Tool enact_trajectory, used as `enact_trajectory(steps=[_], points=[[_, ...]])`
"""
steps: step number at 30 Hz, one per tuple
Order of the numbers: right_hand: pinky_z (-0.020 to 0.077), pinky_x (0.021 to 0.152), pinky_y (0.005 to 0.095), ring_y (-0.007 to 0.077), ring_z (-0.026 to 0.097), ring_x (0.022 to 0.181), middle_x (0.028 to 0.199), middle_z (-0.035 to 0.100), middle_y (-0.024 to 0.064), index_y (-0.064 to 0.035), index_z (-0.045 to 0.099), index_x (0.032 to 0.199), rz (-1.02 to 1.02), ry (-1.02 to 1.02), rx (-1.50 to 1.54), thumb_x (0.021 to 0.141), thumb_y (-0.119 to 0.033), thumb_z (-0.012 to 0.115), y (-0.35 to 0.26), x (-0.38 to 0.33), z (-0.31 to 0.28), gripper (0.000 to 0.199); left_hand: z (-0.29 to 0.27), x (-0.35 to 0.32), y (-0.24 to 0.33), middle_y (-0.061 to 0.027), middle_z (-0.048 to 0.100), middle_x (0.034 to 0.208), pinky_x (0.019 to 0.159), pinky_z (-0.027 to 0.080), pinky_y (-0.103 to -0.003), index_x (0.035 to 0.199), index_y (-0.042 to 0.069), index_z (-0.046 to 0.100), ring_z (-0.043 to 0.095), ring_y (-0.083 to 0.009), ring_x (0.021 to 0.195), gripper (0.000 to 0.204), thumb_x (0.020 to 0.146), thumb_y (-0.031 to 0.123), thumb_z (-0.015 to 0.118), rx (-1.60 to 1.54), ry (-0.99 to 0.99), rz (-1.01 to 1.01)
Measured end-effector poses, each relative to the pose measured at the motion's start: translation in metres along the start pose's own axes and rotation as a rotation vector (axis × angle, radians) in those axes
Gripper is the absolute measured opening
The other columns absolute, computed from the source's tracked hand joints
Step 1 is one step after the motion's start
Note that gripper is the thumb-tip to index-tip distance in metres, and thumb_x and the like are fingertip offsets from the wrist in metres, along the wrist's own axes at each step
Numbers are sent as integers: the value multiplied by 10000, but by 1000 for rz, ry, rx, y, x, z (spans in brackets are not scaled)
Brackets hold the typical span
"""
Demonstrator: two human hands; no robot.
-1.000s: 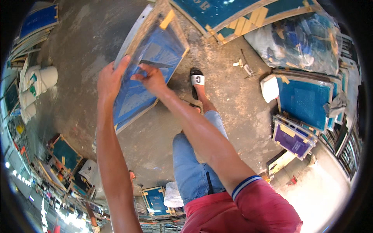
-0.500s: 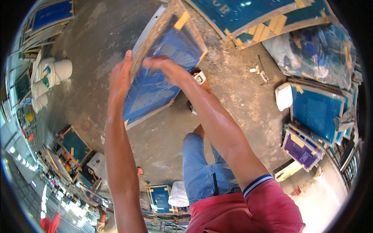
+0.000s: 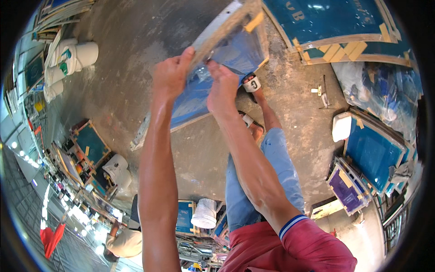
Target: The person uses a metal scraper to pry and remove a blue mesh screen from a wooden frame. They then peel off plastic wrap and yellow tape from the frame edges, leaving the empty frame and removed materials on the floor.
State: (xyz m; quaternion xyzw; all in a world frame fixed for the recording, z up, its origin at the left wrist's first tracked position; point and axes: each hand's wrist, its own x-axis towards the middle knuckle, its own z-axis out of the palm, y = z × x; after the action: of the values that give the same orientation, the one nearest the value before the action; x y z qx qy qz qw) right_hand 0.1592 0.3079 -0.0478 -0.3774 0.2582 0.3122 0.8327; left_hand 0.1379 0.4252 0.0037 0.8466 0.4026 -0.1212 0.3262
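Gripping blue screen frame [image 3: 235,50] two-handed

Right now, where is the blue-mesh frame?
Head view, upper centre: the blue-mesh frame is held up over the concrete floor by the left hand and right hand.

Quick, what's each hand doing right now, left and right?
Left hand: closed on the wooden edge of the blue-meshed screen frame.
Right hand: fingers curled against the frame's blue mesh; a full grip cannot be told.
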Motion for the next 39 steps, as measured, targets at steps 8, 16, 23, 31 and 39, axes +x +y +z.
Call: enact_trajectory(steps=[8, 16, 23, 31, 39], points=[[384, 811, 284, 131, 531, 953, 1033, 650, 48, -23, 669, 1004, 432, 291, -64, 836, 0, 606, -25, 17, 27, 181, 2, 3, -1, -251, 653, 775, 691, 484, -495, 793, 36, 709, 634, -442, 791, 738, 912, 683, 374, 100, 51, -48], [411, 792, 326, 133, 546, 836, 964, 648, 38, -86, 674, 981, 311, 393, -54, 866, -60, 617, -11, 7, 31, 131, 5, 3, 1, -244, 650, 750, 673, 482, -496, 792, 34, 706, 632, -436, 757, 737, 904, 689, 388, 61, 45, -54], [418, 738, 320, 127, 517, 750, 851, 594, -32, -143, 642, 936, 350, 261, 243, 945, -235, 608, -1, 12, 17, 99, 0, 12, -2, -251, 633, 731, 651, 471, -496, 786, 27, 699, 620, -443, 749, 724, 902, 678, 405, 58, 46, -64], [281, 477, 245, 62, 428, 598, 691, 475, -68, -204, 523, 871, 406, 23, 173, 958, -421, 553, -16, 15, 37, 236, -5, 24, -5, -255, 605, 668, 614, 455, -486, 748, 0, 691, 601, -438, 670, 736, 892, 672, 428, 11, 22, -34], [229, 452, 253, 72, 324, 539, 643, 336, -69, -204, 385, 752, 488, 6, 161, 940, -421, 593, -35, -5, 22, 355, -8, 29, -11, -273, 581, 624, 600, 453, -490, 675, -26, 673, 582, -433, 610, 772, 894, 672, 427, 47, 26, 15]])
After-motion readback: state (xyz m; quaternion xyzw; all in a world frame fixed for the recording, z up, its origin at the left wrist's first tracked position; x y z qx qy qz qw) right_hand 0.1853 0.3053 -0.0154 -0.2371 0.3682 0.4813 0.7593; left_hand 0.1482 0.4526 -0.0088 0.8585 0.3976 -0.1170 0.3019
